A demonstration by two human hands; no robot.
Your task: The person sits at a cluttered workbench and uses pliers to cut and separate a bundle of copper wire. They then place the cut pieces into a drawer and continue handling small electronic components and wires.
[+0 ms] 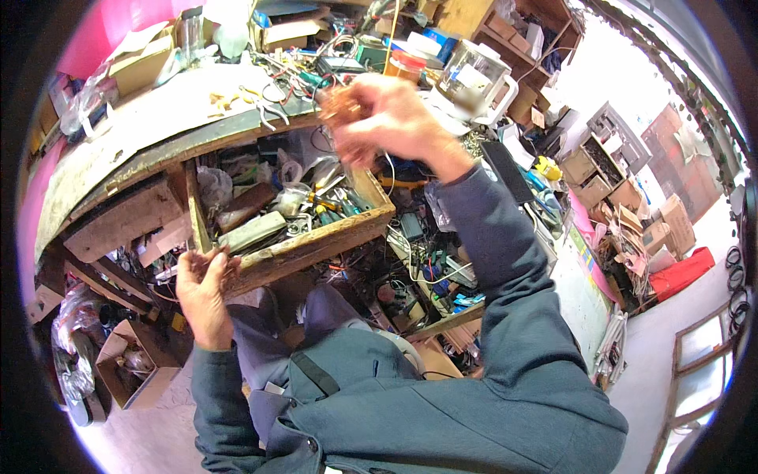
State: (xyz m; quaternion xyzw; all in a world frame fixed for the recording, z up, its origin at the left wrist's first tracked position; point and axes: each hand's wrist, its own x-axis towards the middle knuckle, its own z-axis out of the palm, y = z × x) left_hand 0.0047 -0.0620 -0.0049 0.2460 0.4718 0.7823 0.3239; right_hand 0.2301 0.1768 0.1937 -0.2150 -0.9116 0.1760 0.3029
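My right hand (388, 121) is raised over the bench edge at the drawer's far right corner, its fingers closed on a blurred copper-brown bundle (343, 106) that looks like fine wire. Lower left, my left hand (204, 290) is at the front left corner of the open wooden drawer (314, 246), with a small reddish-brown tangle (230, 266) between its fingers. Inside the drawer lie screwdrivers (325, 207), plastic bags and a long pale block (251, 232). Pliers (269, 112) rest on the bench just beyond the drawer, left of my right hand.
A clear jug (474, 74) and an orange-red jar (405, 65) stand behind my right hand. A second drawer (444, 323) full of cables and parts is at the right. On the floor at lower left is an open cardboard box (139, 379).
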